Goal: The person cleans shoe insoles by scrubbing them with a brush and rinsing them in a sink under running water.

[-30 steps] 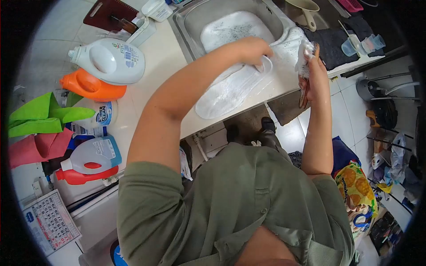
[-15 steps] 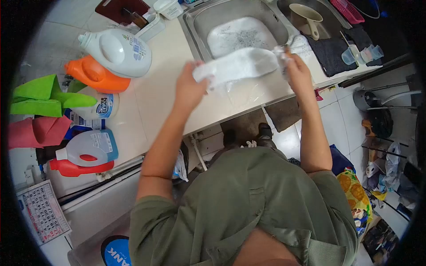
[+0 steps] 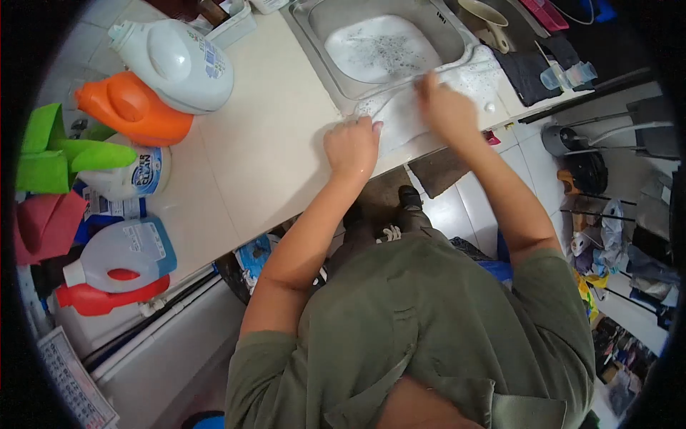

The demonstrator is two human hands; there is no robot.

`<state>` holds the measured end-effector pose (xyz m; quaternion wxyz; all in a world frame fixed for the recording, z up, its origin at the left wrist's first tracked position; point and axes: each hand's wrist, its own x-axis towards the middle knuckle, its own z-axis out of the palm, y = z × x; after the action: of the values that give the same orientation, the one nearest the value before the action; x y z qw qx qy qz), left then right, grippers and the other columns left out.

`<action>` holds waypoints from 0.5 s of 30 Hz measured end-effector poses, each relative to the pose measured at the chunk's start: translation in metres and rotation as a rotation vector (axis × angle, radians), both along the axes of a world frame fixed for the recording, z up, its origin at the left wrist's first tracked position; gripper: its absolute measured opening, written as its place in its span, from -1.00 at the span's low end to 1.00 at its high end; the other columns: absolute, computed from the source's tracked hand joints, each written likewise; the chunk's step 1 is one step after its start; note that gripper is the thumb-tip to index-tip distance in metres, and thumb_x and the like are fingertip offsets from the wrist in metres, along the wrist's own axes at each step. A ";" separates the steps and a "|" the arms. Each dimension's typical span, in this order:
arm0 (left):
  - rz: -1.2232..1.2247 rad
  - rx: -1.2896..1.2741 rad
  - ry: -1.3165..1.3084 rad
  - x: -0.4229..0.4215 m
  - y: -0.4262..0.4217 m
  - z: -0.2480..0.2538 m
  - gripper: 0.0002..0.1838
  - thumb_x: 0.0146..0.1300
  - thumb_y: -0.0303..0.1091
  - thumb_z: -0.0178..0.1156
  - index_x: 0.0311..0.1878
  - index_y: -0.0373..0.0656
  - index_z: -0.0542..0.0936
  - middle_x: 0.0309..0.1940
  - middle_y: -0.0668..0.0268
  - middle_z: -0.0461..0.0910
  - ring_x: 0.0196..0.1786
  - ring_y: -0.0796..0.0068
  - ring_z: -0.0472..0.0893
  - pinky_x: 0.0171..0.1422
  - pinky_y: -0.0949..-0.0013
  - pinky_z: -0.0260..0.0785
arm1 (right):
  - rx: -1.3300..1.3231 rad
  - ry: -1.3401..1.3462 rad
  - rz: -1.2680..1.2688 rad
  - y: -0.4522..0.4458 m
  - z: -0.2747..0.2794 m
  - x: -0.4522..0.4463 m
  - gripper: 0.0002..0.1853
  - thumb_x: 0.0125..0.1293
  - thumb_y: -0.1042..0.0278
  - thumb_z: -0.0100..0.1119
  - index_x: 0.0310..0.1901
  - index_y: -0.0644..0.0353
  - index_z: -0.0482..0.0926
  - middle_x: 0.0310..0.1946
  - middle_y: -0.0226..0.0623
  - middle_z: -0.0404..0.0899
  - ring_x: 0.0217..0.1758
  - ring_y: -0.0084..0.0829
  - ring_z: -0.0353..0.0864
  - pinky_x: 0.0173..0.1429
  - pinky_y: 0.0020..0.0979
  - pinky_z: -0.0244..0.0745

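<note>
A wet white cloth piece, long and rounded like a sock point(image 3: 401, 114), lies flat on the counter in front of the sink, with suds around it. My left hand point(image 3: 354, 146) is closed at its left end, fingers curled down on it. Over its right part is my right hand point(image 3: 446, 111), blurred by motion and closed like a fist; what it grips is hidden. Just beyond both hands, the steel sink point(image 3: 314, 61) holds foamy water point(image 3: 386, 50). More suds point(image 3: 475, 82) spread on the counter to the right.
Detergent bottles, one white point(image 3: 175, 68), one orange point(image 3: 132, 111) and one blue-clear point(image 3: 125, 247), stand left. Green point(image 3: 46, 154) and red cloths point(image 3: 46, 222) hang there. A beige dipper point(image 3: 486, 18), dark cloth point(image 3: 525, 79) and plastic cups point(image 3: 572, 75) are right of the sink.
The white sock-like piece was held up stretched between both hands; now it lies on the counter. My left hand has moved right and down, and the right hand has moved left over it.
</note>
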<state>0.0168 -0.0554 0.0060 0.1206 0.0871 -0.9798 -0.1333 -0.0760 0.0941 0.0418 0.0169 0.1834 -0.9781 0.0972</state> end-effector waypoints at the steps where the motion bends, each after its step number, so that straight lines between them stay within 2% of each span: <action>1: -0.029 -0.039 0.066 0.003 0.000 -0.003 -0.79 0.08 -0.17 0.15 -0.49 -0.09 0.55 -0.55 0.25 0.57 -0.42 0.26 0.56 -0.34 0.18 0.30 | 0.020 -0.092 0.147 -0.012 0.005 0.016 -0.63 0.20 0.19 -0.05 0.02 0.12 0.27 -0.41 -0.04 0.57 -0.35 -0.04 0.59 -0.31 -0.05 0.45; 2: -0.042 -0.026 0.067 0.006 -0.001 -0.006 -0.79 0.08 -0.17 0.15 -0.49 -0.09 0.55 -0.55 0.25 0.57 -0.42 0.26 0.56 -0.34 0.18 0.30 | 0.059 -0.173 0.243 -0.028 0.004 0.034 -0.64 0.19 0.19 -0.04 0.02 0.07 0.28 -0.40 0.00 0.57 -0.33 -0.04 0.59 -0.31 -0.05 0.44; 4: -0.073 -0.087 0.177 0.009 -0.003 -0.010 -0.85 0.03 -0.25 0.15 -0.55 -0.09 0.54 -0.61 0.28 0.54 -0.45 0.27 0.55 -0.33 0.20 0.29 | 0.081 -0.163 0.238 -0.030 0.004 0.040 -0.67 0.20 0.22 -0.06 0.01 0.04 0.30 -0.43 0.01 0.57 -0.34 -0.04 0.59 -0.31 -0.04 0.43; 7: -0.058 -0.101 0.226 0.006 -0.002 -0.016 -0.89 -0.03 -0.32 0.14 -0.61 -0.07 0.52 -0.64 0.31 0.52 -0.47 0.29 0.53 -0.34 0.21 0.26 | 0.071 -0.142 -0.054 0.014 0.000 -0.036 -0.68 0.24 0.19 -0.14 0.00 0.07 0.34 -0.39 -0.05 0.58 -0.35 -0.06 0.59 -0.29 -0.08 0.45; 8: -0.058 -0.082 0.223 0.011 -0.001 -0.016 -0.89 -0.03 -0.32 0.14 -0.61 -0.07 0.52 -0.64 0.31 0.52 -0.47 0.29 0.53 -0.34 0.21 0.26 | 0.090 -0.145 -0.058 0.006 0.001 -0.020 -0.68 0.24 0.19 -0.14 0.00 0.07 0.34 -0.39 -0.05 0.58 -0.35 -0.06 0.59 -0.29 -0.08 0.45; 10: -0.050 -0.062 0.156 0.005 -0.003 -0.014 -0.86 0.02 -0.25 0.15 -0.57 -0.03 0.53 -0.58 0.32 0.56 -0.45 0.32 0.53 -0.31 0.21 0.25 | 0.220 -0.137 0.087 -0.025 0.004 0.019 -0.70 0.25 0.21 -0.17 -0.03 0.12 0.34 -0.36 -0.06 0.59 -0.30 -0.05 0.61 -0.29 -0.06 0.46; 12: -0.048 -0.037 0.156 0.006 -0.004 -0.016 -0.87 0.02 -0.25 0.15 -0.57 -0.03 0.53 -0.58 0.33 0.56 -0.44 0.32 0.53 -0.30 0.21 0.25 | 0.185 -0.081 0.151 -0.039 0.000 0.050 -0.71 0.25 0.21 -0.14 -0.06 0.12 0.36 -0.39 -0.08 0.59 -0.34 -0.06 0.61 -0.30 -0.08 0.47; 14: -0.043 -0.021 0.158 0.005 -0.007 -0.016 -0.87 0.02 -0.25 0.15 -0.57 -0.03 0.53 -0.58 0.33 0.56 -0.44 0.33 0.54 -0.29 0.22 0.24 | 0.091 -0.206 -0.100 -0.013 0.006 0.002 -0.73 0.26 0.20 -0.16 -0.09 0.12 0.38 -0.44 -0.10 0.60 -0.39 -0.10 0.61 -0.34 -0.07 0.46; 15: -0.054 -0.013 0.151 0.006 -0.005 -0.015 -0.87 0.02 -0.26 0.15 -0.57 -0.03 0.54 -0.58 0.33 0.56 -0.44 0.32 0.54 -0.29 0.21 0.24 | 0.103 -0.130 -0.135 -0.015 0.012 -0.009 -0.73 0.26 0.19 -0.17 -0.10 0.11 0.39 -0.44 -0.08 0.60 -0.39 -0.11 0.62 -0.34 -0.08 0.46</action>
<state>0.0224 -0.0609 -0.0094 0.1909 0.0497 -0.9708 -0.1365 -0.0848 0.0796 0.0542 -0.0494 0.1110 -0.9909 0.0573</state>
